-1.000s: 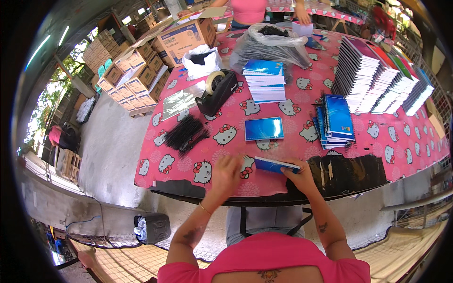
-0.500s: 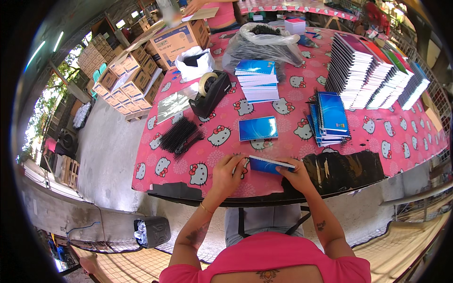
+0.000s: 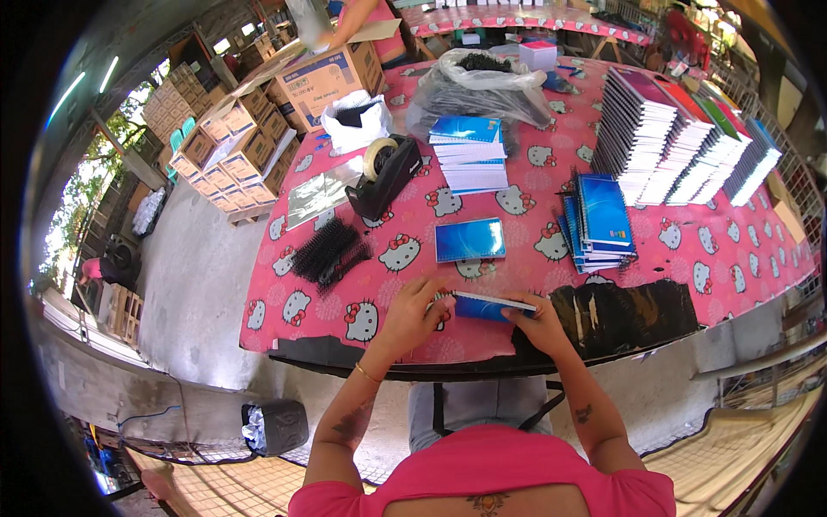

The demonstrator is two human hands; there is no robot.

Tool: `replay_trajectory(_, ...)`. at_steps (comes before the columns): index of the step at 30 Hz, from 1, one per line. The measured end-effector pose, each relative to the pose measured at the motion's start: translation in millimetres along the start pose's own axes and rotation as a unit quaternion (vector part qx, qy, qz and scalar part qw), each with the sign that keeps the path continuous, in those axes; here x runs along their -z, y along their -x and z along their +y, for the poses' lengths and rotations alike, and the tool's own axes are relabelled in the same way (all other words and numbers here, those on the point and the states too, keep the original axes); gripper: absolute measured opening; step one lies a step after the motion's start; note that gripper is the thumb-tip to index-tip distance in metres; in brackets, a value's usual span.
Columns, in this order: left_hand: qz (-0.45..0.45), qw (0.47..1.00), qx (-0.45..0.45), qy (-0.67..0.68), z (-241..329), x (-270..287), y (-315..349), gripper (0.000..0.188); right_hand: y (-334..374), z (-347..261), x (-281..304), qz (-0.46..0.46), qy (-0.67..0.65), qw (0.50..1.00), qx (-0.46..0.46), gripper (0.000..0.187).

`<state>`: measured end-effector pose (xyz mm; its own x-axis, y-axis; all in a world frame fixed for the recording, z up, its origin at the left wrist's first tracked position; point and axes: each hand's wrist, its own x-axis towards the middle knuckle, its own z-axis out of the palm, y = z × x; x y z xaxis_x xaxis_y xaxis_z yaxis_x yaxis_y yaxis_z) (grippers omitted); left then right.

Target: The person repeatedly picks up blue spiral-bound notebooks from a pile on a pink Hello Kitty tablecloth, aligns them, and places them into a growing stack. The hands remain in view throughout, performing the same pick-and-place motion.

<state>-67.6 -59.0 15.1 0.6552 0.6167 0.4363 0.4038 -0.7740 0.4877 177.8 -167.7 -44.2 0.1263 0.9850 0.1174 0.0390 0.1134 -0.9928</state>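
Observation:
Close to the table's near edge, my right hand (image 3: 540, 326) grips the right end of a small blue notebook (image 3: 484, 308), which is tilted with its white page edge up. At the notebook's left end, my left hand (image 3: 417, 314) is closed in a pinch; what its fingertips hold is too small to make out. Just beyond lies a flat blue notebook cover (image 3: 469, 239). To the left is a pile of black spiral binding coils (image 3: 327, 252). Bound blue notebooks (image 3: 606, 211) are stacked to the right, and unbound blue-covered page sets (image 3: 470, 159) stand farther back.
A black tape dispenser (image 3: 384, 179) stands beside clear plastic sheets (image 3: 320, 195) and a white bag (image 3: 355, 121). A large plastic bag (image 3: 478, 90) holds more coils. Tall notebook stacks (image 3: 636, 138) fill the right. Another person (image 3: 372, 26) stands behind a cardboard box (image 3: 332, 82). Black worn board (image 3: 624, 317) covers the near edge.
The notebook in my hands has tipped slightly, and my left fingers have shifted a little along its left end. The other person's arm has moved over the box.

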Motion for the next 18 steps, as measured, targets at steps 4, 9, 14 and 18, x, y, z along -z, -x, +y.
replay_trajectory(4, -0.136, 0.98, 0.115, 0.093, 11.6, 17.4, -11.6, 0.031, 4.9, -3.1, -1.1, -0.009, 0.025, 1.0, 0.008, 0.026)
replay_trajectory(9, -0.009, 0.964, -0.036, -0.263, 31.3, -12.5, -8.7, 0.063, 8.0, -17.6, -6.0, 0.035, 0.018, 0.999, 0.021, 0.026)
replay_trajectory(14, -0.088, 0.95, -0.029, -0.298, 32.1, -48.2, 43.1, 0.074, 14.3, -20.0, -5.6, 0.062, 0.014, 0.998, 0.023, 0.027)
replay_trajectory(18, -0.016, 0.96, -0.029, -0.279, 45.4, -30.0, -7.9, 0.075, 18.3, -31.0, -7.3, 0.091, -0.015, 0.996, 0.004, 0.028)
